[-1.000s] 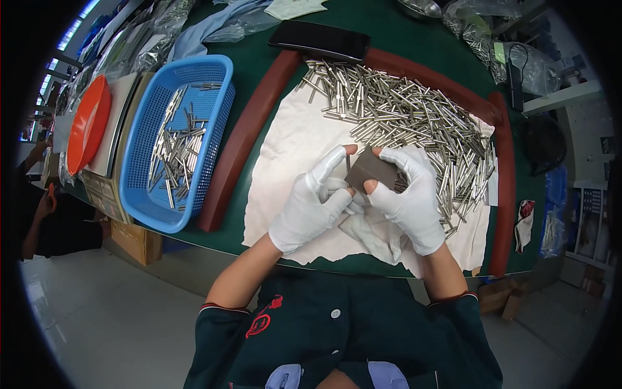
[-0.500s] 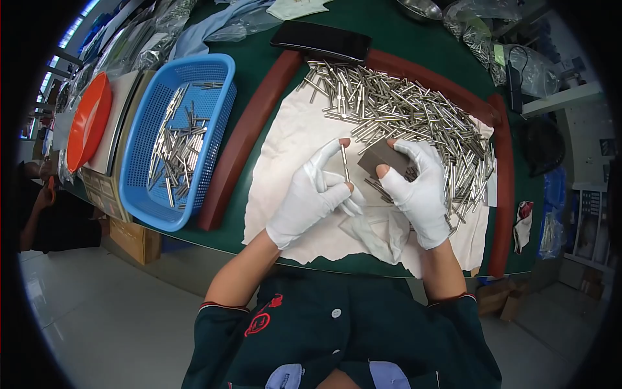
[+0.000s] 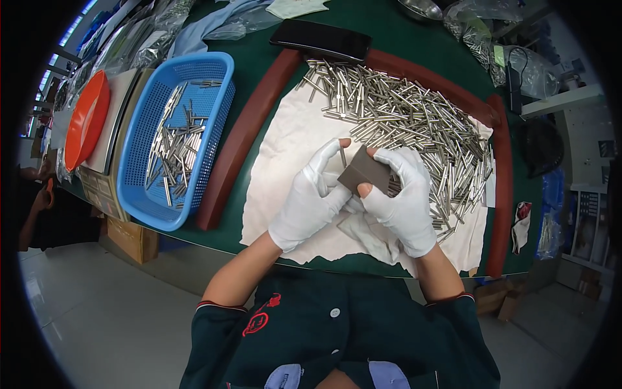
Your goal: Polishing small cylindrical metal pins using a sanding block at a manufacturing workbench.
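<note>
Between the thumb and index finger of my left hand point(image 3: 304, 206), gloved in white with bare fingertips, a thin metal pin point(image 3: 343, 155) is pinched; only its upper part shows. My right hand point(image 3: 408, 211), gloved the same way, grips a grey-brown rectangular block, like a sanding sponge point(image 3: 366, 170). The block lies against the pin and hides its lower part. Both hands are over a white cloth point(image 3: 275, 165). Just beyond them spreads a large heap of similar metal pins point(image 3: 402, 107).
Dark red bars point(image 3: 249, 139) frame the cloth on the green table point(image 3: 395, 42). To the left stand a blue basket point(image 3: 220, 120) holding pins and an orange tray point(image 3: 87, 120). A black phone-like slab point(image 3: 321, 40) rests on the far bar. Another person's hand point(image 3: 44, 196) shows at far left.
My right hand has moved left with the block, bringing it from beside the pin to against it. My left hand has kept its pinch on the pin, nearly in place.
</note>
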A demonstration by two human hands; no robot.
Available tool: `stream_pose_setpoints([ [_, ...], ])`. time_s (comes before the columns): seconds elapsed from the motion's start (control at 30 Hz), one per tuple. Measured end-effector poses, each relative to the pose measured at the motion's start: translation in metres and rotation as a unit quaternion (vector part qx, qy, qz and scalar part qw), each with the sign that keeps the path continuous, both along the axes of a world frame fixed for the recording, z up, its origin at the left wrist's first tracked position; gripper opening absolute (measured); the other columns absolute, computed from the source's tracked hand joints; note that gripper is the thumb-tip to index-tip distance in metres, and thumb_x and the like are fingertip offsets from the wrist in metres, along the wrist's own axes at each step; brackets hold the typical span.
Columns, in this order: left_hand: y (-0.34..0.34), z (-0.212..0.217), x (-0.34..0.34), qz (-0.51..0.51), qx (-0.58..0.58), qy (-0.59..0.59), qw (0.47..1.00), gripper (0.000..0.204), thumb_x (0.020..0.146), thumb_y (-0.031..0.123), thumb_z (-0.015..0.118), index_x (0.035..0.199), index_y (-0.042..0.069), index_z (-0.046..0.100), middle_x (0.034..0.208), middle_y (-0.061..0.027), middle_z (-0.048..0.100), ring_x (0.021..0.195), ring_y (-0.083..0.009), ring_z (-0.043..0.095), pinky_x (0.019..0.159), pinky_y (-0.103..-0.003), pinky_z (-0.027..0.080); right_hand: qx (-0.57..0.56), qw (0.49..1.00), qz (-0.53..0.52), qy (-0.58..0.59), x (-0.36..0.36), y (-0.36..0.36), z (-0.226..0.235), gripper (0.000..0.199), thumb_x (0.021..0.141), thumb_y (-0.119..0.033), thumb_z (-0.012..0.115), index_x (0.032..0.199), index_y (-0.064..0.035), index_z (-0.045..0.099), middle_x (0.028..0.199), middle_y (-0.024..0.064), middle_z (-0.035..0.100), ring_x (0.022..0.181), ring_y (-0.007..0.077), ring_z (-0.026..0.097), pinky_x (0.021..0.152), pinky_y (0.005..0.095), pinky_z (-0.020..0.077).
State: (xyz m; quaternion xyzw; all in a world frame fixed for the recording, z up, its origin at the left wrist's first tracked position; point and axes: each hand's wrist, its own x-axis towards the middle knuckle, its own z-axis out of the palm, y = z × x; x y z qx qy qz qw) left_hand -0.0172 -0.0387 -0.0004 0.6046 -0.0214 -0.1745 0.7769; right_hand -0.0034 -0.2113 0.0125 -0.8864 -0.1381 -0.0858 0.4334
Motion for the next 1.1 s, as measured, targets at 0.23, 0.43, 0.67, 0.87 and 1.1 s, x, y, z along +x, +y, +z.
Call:
stream_pose_setpoints([
  [0.23,0.000,-0.003,-0.001,-0.002,0.028,-0.021,0.999,0.064,0.085,-0.010,0.051,0.143,0.004,0.028,0.079,-0.0085,0.066,0.075,-0.0125,0.065,0.068,-0.024,0.051,-0.006,0.999,-0.003,-0.031,0.001,-0.003,-0.003,0.051,0.060,-0.035,0.078,0.097,-0.0014,0.067,0.085,0.0104,0.058,0.082,0.0261,0.053,0.075,0.0368,0.0433],
  [0.43,-0.002,-0.003,-0.002,0.012,-0.011,-0.012,1.000,0.064,0.087,-0.007,0.050,0.144,0.007,0.024,0.083,-0.0099,0.066,0.071,-0.0131,0.065,0.065,-0.025,0.052,-0.022,0.999,-0.009,-0.046,0.000,0.000,0.000,0.051,0.061,-0.036,0.079,0.097,-0.0021,0.067,0.087,0.0106,0.058,0.085,0.0266,0.053,0.072,0.0378,0.0430],
  [0.67,-0.006,-0.002,-0.001,0.031,-0.031,-0.006,0.999,0.063,0.087,-0.009,0.047,0.143,0.007,0.021,0.084,-0.0117,0.066,0.075,-0.0142,0.065,0.066,-0.026,0.053,-0.017,0.999,-0.018,-0.027,0.000,0.000,0.001,0.050,0.060,-0.034,0.078,0.097,-0.0023,0.067,0.084,0.0112,0.058,0.083,0.0268,0.052,0.071,0.0385,0.0426],
  [0.87,-0.006,-0.002,-0.004,0.026,-0.026,-0.005,0.999,0.061,0.087,-0.009,0.046,0.141,0.005,0.023,0.085,-0.0124,0.066,0.076,-0.0141,0.065,0.067,-0.026,0.053,-0.041,0.998,-0.040,-0.011,-0.001,-0.001,0.003,0.051,0.059,-0.036,0.078,0.096,-0.0026,0.067,0.085,0.0099,0.057,0.081,0.0266,0.051,0.073,0.0384,0.0419],
  [1.1,-0.005,0.001,-0.004,0.016,-0.017,0.013,1.000,0.064,0.085,-0.012,0.053,0.140,0.003,0.025,0.083,-0.0103,0.065,0.078,-0.0127,0.064,0.069,-0.025,0.053,-0.029,0.999,-0.037,0.010,0.002,-0.005,0.001,0.050,0.058,-0.036,0.078,0.094,-0.0024,0.069,0.085,0.0100,0.058,0.086,0.0257,0.052,0.074,0.0371,0.0430],
])
